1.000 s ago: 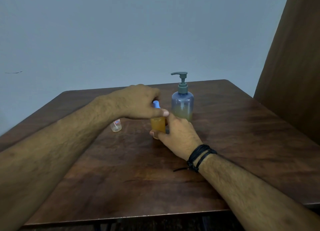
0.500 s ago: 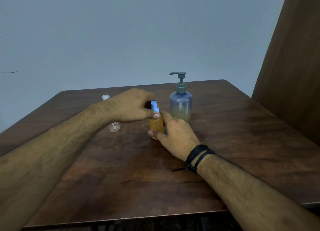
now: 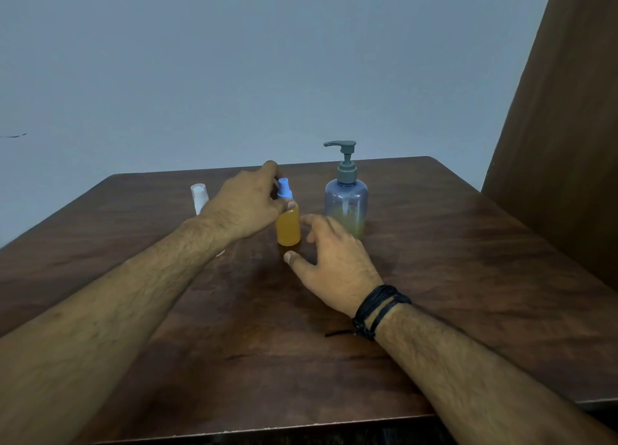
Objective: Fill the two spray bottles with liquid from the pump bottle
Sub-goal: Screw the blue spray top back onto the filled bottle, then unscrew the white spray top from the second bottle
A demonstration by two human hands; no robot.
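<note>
At frame centre, the left hand (image 3: 247,204) is pinching the blue spray head (image 3: 284,189) of the orange spray bottle (image 3: 288,225) standing on the tabletop (image 3: 434,277); its fingers are partly hiding the nozzle. The right hand (image 3: 331,260) is hovering just beside it, fingers loosely spread, holding nothing. The left wrist is covering most of the clear spray bottle (image 3: 199,197), left of centre. The pump bottle (image 3: 346,200) is standing right of centre.

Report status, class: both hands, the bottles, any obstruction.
Left hand grips orange spray bottle's blue cap. Right hand open beside it, off the bottle. Pump bottle upright behind. Nothing blocking.
</note>
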